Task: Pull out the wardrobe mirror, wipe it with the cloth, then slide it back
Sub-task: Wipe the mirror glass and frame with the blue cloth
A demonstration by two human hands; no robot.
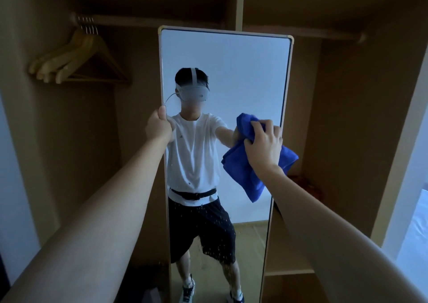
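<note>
Hands at work on a wardrobe mirror (231,71): left hand (158,124) grips its frame edge, right hand (264,145) clutches a blue cloth (240,175) against the glass.

Mirror (222,71): bottom edge cut off by lower frame edge. Right hand (264,144) covers centre of cloth (243,175); the cloth hides the glass and part of the right frame edge behind it. Left hand (158,124): fingertips hidden behind mirror's left edge. Dark object at lower left of frame: too dim to identify.
</note>
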